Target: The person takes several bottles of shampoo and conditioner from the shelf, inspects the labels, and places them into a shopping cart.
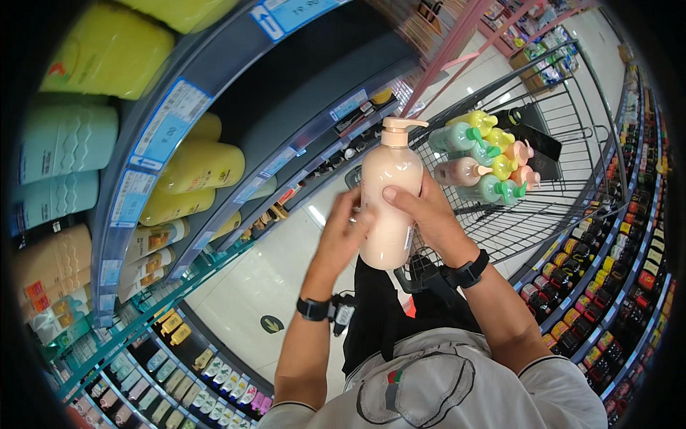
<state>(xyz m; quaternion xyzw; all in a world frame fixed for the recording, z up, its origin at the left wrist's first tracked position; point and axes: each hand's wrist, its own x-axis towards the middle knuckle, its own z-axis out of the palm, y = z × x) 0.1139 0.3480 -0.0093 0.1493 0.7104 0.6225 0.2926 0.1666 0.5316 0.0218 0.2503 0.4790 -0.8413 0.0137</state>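
A large peach pump bottle (390,214) stands nearly upright in front of my body, its nozzle pointing right. My right hand (429,206) grips it from the right side, the thumb across its front. On its left side, my left hand (345,222) is slightly blurred, with bent fingers at the bottle's edge; whether they press on it is unclear. Beyond my right hand, a wire shopping cart (541,220) holds several yellow, green and pink pump bottles (489,155) lying in a group, beside a dark flat item with a black phone-like slab (537,143) on it.
On the left, a store shelf (300,104) with price tags bears yellow bottles (203,167) and teal bottles (69,140). More shelves with dark bottles (568,273) curve along the right. A pink metal rack (453,48) stands ahead, and pale floor tiles (241,300) show below.
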